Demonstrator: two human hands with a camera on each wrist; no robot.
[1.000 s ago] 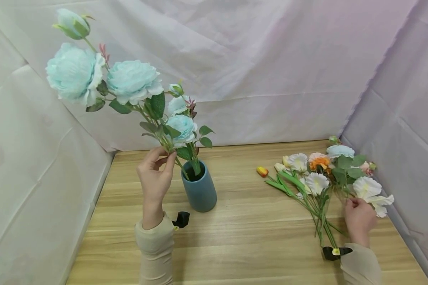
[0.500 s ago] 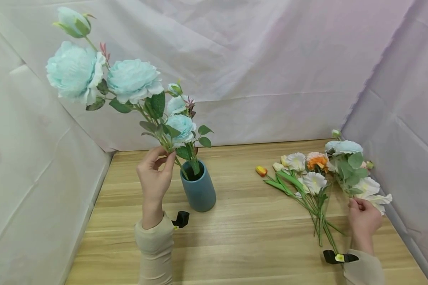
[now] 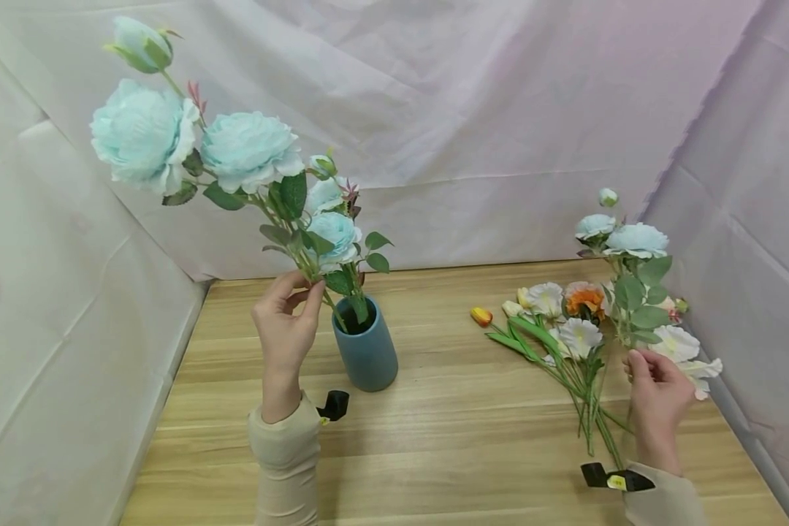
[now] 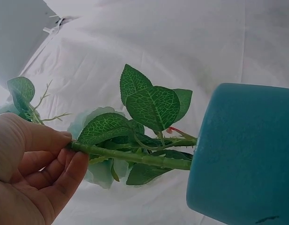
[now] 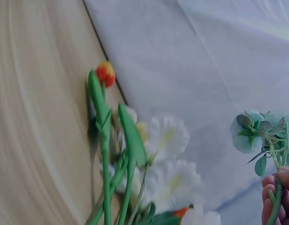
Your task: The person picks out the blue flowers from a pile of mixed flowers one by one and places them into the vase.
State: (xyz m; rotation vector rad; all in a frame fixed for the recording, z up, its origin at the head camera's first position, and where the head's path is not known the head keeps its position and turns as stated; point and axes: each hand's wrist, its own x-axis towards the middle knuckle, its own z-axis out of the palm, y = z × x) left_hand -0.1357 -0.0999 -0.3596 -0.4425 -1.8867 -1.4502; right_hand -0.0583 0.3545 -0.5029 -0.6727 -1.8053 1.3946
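My left hand (image 3: 286, 321) pinches the green stem (image 4: 130, 155) of a large light-blue artificial peony (image 3: 250, 150). That stem runs down into the mouth of the blue vase (image 3: 367, 354), its lower end hidden inside. Behind it a second light-blue peony (image 3: 334, 234) stands in the same vase. At the right, my right hand (image 3: 660, 391) grips the stem of another light-blue peony (image 3: 636, 239) between thumb and fingers, its blooms raised above the flowers on the table. In the right wrist view my fingers (image 5: 269, 197) wrap round this stem (image 5: 277, 201).
Several artificial flowers lie on the wooden table (image 3: 447, 438) at the right: an orange-yellow tulip (image 3: 481, 316), white flowers (image 3: 580, 336), an orange flower (image 3: 587, 299) and more white blooms (image 3: 676, 343) beside my right hand. White cloth (image 3: 473, 131) hangs behind and at both sides.
My right hand has lifted its peony off the pile, bringing the blooms upward and slightly left into a more upright stance. The left hand stays nearly still at its stem in the vase.
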